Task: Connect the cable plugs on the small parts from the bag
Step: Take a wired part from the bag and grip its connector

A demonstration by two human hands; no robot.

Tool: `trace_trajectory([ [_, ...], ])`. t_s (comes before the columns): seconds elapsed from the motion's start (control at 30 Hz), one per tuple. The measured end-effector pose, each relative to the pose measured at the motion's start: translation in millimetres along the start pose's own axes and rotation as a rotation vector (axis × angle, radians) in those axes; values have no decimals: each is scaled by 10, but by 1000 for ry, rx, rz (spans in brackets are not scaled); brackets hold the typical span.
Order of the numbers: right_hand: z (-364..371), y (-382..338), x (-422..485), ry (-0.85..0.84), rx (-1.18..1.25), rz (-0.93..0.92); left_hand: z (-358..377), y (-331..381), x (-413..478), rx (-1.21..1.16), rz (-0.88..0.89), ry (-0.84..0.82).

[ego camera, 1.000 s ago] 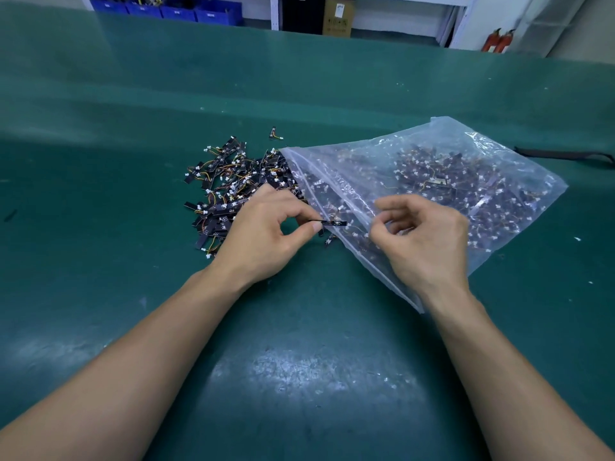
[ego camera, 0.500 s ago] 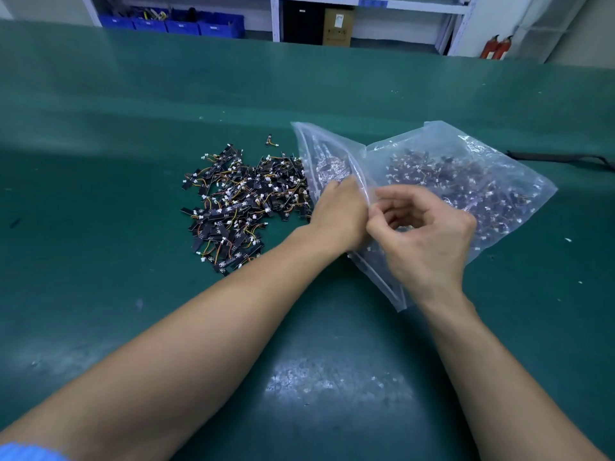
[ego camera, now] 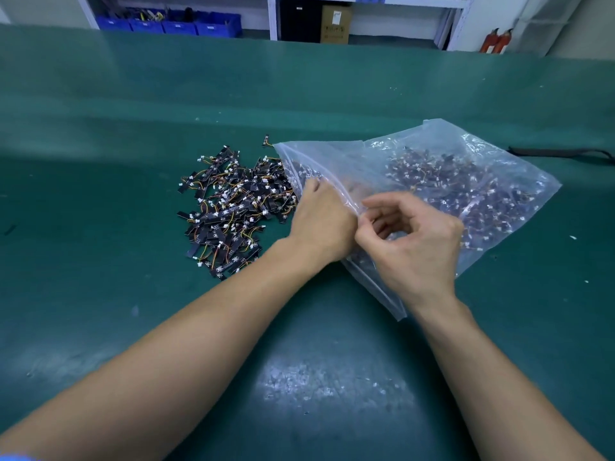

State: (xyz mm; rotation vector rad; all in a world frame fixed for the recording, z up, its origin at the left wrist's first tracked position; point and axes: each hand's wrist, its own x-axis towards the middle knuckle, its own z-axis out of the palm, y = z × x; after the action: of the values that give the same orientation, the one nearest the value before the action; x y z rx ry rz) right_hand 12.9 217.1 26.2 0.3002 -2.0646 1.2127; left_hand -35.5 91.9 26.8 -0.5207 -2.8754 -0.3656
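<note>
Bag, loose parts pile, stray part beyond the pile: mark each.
bag [ego camera: 432, 138], head view, clear film near its far corner
loose parts pile [ego camera: 229, 211], head view, middle of the heap
stray part [ego camera: 266, 141], head view, its dark body

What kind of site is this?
Likely an electronics assembly workshop: green bench mat, a pile of small cabled boards beside a clear bag of more, blue parts bins on shelving behind.

No words or numbers are legible. The cardboard box [ego camera: 336, 24] under the shelf [ego camera: 416, 2] at the back carries dark print, too small to make out. A small white label sits on the black cabinet [ego camera: 299, 24] beside it, and a blue tag is on the shelf edge; both are unreadable.
</note>
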Motion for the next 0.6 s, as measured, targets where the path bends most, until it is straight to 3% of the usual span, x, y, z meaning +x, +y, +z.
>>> trace_trajectory([
  [0.03, 7, 9, -10, -14, -1, -1, -30, -60, -46, 105, 62, 14],
  [0.13, 35, 26, -37, -70, -27, -15, -86, -359, -278, 34, 115, 112],
  [0.27, 70, 59, -76, -207, -58, -17, -275, -737, -484, -112, 49, 151],
  [0.4, 98, 93, -125, -422, -130, 76, -371, -1028, -567, -124, -82, 83],
  [0.6, 101, 70, -138, -415, -99, 171, -466, -1299, -625, -139, -82, -67],
])
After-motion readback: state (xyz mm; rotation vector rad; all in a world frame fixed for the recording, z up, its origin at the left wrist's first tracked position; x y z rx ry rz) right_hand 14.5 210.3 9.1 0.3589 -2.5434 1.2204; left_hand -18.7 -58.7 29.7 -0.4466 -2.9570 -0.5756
